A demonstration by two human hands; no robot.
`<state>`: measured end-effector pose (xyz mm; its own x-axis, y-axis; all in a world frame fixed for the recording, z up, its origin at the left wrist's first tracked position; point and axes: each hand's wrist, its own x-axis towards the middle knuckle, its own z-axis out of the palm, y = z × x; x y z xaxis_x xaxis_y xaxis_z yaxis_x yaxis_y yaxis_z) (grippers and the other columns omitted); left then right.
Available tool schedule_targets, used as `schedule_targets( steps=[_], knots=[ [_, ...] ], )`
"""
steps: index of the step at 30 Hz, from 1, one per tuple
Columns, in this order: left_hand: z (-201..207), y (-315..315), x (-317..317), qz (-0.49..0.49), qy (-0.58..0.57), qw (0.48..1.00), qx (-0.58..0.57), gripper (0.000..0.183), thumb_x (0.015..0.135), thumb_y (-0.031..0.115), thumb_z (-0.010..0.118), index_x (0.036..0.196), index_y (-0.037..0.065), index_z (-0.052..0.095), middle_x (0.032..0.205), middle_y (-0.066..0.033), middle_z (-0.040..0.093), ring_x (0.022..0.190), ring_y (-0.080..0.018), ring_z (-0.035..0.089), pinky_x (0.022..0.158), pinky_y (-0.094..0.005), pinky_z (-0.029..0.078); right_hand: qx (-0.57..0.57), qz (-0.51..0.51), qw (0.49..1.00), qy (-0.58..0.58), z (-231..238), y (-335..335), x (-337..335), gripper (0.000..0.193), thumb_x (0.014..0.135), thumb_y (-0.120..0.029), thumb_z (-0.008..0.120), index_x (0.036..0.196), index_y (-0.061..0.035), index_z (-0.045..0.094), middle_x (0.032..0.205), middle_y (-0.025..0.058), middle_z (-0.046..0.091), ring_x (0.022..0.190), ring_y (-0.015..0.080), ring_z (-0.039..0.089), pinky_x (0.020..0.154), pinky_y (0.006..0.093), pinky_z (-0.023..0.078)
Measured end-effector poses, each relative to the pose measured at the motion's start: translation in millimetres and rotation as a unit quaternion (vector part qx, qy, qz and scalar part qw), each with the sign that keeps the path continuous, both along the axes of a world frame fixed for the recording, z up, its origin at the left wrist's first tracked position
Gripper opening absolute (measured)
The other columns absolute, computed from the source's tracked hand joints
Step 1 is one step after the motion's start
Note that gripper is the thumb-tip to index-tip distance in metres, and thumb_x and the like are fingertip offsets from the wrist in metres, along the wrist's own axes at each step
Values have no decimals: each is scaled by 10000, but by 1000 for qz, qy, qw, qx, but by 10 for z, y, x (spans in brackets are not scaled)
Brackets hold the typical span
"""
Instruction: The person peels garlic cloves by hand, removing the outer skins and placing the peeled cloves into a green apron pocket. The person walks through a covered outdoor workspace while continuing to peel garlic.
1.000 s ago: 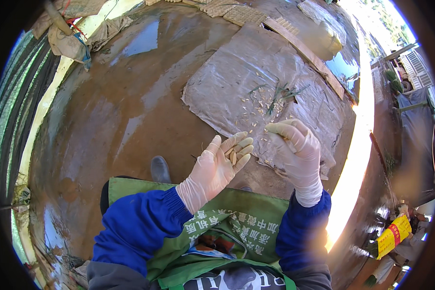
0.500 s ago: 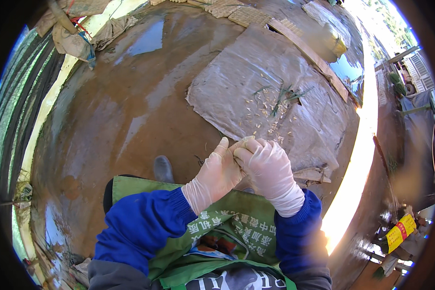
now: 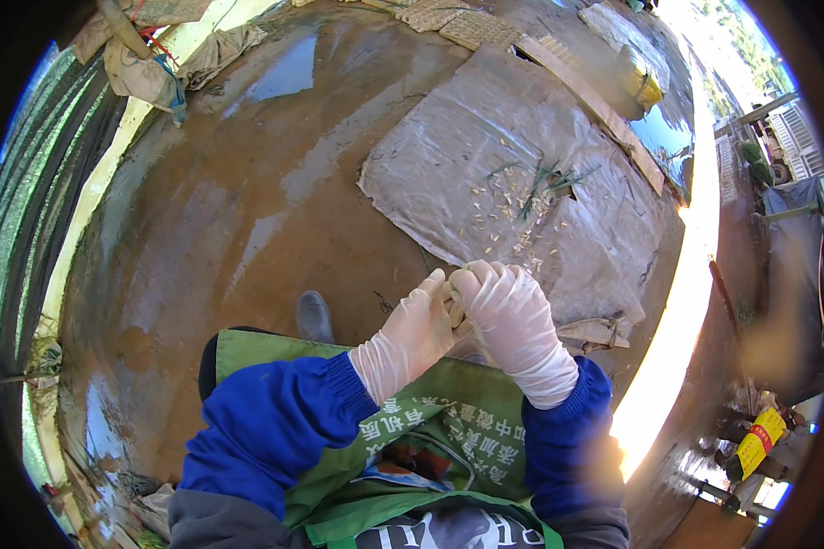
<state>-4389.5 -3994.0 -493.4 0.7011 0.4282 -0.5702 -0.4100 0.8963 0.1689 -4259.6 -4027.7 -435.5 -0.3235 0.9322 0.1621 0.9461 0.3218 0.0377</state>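
A few pale seed-like pieces (image 3: 456, 316) are showing in the narrow gap between the two hands, just below the meeting fingertips. They are looking cream to light tan, smooth, slim and slightly elongated; how many are lying there is hard to tell, as fingers are hiding the rest. The left hand (image 3: 414, 328) is cupping them, its thumb pointing up and its fingers partly covered. The right hand (image 3: 506, 314) is coming up against it with fingers curling inward; whether its fingertips are pinching a piece, I cannot tell. Both hands are wearing thin whitish gloves, and blue sleeves (image 3: 275, 412) are covering the forearms.

Beyond the hands, a greyish sheet (image 3: 430, 156) is lying wrinkled on the brown ground (image 3: 201, 256), bearing many similar pale bits (image 3: 518, 246) and some dark green strands (image 3: 537, 189). A wooden plank (image 3: 600, 114) is lying along its far right edge.

Past the plank, a sack with a yellow end (image 3: 645, 87) is resting, its contents hidden. At the lower right, a yellow packet with a red band (image 3: 760, 444) is lying aslant; what it is holding is not visible. A green apron (image 3: 471, 393) is spreading below the hands, near a grey boot (image 3: 313, 317).
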Motion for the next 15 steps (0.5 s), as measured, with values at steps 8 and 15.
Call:
schedule_targets(
  steps=[8,15],
  knots=[
    [95,-2,-32,-31,49,998,31,253,1002,252,368,1145,111,523,1058,3,583,947,-144,566,830,-313,487,24,33,995,91,127,-4,-14,463,674,-152,670,1126,-102,585,849,27,569,815,201,594,711,340,478],
    [67,56,-22,-109,-33,994,-1,303,993,187,396,1125,-7,588,934,-48,620,748,-96,549,676,-237,490,-71,158,822,543,729,-347,-68,316,714,-127,755,1018,-93,676,879,33,647,767,211,620,645,343,498]
  ],
)
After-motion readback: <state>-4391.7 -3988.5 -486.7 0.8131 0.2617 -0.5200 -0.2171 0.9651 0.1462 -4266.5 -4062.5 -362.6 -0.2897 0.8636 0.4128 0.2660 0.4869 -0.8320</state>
